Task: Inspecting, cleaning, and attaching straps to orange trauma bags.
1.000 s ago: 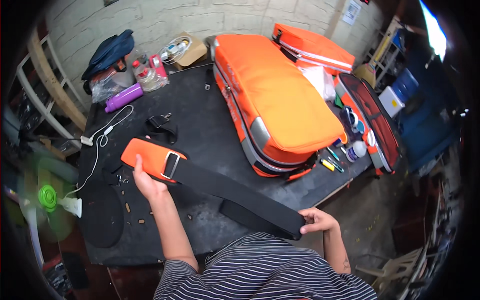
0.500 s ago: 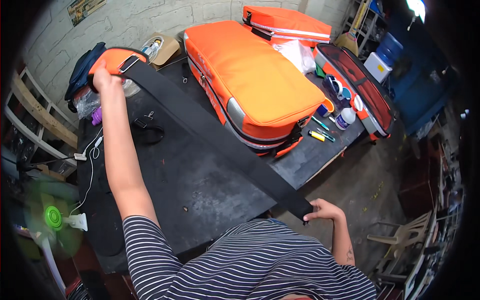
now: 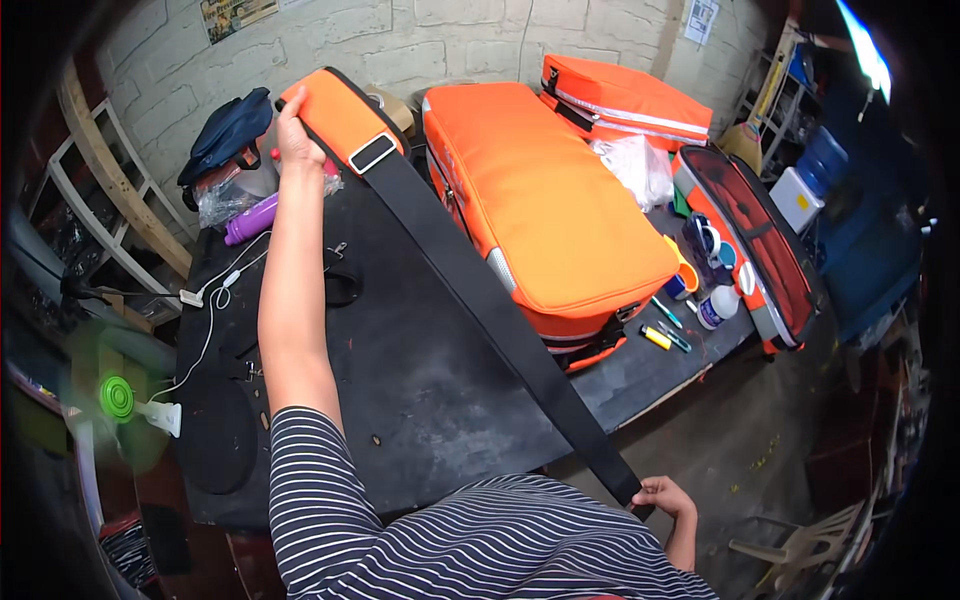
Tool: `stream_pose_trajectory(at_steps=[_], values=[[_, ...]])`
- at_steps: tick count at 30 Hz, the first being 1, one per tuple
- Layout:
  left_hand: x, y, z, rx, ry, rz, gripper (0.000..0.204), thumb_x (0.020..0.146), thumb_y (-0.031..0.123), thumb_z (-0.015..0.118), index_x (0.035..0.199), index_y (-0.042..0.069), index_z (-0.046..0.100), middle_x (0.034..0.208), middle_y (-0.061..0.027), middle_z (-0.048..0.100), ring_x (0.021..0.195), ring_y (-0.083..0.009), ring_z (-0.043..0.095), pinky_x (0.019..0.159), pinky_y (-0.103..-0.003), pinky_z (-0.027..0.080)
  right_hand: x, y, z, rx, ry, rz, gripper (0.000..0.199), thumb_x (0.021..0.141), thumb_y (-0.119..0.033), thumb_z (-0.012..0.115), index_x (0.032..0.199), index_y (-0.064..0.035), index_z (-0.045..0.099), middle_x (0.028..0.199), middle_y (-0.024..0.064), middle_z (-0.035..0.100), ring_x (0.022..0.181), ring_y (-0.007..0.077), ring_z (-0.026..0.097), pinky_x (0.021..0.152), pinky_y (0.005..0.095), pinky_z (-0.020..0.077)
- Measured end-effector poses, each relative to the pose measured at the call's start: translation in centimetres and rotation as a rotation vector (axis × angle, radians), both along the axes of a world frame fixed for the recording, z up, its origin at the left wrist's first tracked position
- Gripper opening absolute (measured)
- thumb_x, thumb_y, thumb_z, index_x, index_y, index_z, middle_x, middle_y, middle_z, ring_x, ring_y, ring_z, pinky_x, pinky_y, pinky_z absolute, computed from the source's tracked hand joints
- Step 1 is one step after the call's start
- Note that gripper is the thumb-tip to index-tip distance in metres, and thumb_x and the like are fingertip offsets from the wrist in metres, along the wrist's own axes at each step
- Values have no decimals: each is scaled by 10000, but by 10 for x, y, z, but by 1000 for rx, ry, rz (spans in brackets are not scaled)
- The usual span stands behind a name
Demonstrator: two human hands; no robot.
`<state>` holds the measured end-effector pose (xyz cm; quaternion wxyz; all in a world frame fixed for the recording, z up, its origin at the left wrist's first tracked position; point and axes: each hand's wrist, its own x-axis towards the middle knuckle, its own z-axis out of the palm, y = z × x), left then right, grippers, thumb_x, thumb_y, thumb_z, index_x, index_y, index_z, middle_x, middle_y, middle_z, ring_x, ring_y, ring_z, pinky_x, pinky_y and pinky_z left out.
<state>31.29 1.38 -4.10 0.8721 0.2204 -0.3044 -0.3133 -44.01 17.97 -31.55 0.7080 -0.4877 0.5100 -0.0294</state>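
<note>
A wide black webbing strap (image 3: 490,310) runs taut and slanting across the view, above the table. At its far end is an orange shoulder pad (image 3: 338,112) with black edging and a metal slide buckle (image 3: 373,153). My left hand (image 3: 300,138), arm stretched out, is closed on the pad's left edge. Close to my body on the right, my right hand (image 3: 665,496) pinches the strap's other end beyond the table edge. Right of the strap, a large orange bag (image 3: 560,190) with reflective trim lies on the black table (image 3: 420,400).
Behind the large bag rests another orange bag (image 3: 640,95). An open orange case (image 3: 750,230) stands at the right, near a white bottle (image 3: 717,307), a yellow marker (image 3: 655,337) and tape rolls (image 3: 682,275). A purple bottle (image 3: 252,218) and a green fan (image 3: 117,398) are at left.
My left hand has moved up and rightward with the pad, making the strap steeper. The pad and buckle now face me more. The whole view has shifted slightly; both hands keep their hold.
</note>
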Motion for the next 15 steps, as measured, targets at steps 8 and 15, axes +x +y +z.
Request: stream_pose_trajectory(at_steps=[8, 15], values=[[20, 50, -11, -60, 126, 263, 532, 943, 407, 426, 1227, -32, 525, 1258, -152, 561, 1166, -289, 531, 1006, -419, 400, -108, -50, 68, -712, 37, -502, 265, 747, -287, 744, 726, -78, 581, 664, -37, 522, 602, 58, 478, 527, 208, 344], [15, 235, -57, 13, -101, 144, 421, 903, 221, 520, 1226, -50, 521, 1206, -132, 592, 1026, -229, 613, 899, -352, 484, -116, -115, 262, -1035, 285, -296, 513, 467, -339, 739, 813, -94, 449, 773, -56, 366, 708, 59, 360, 611, 214, 265]])
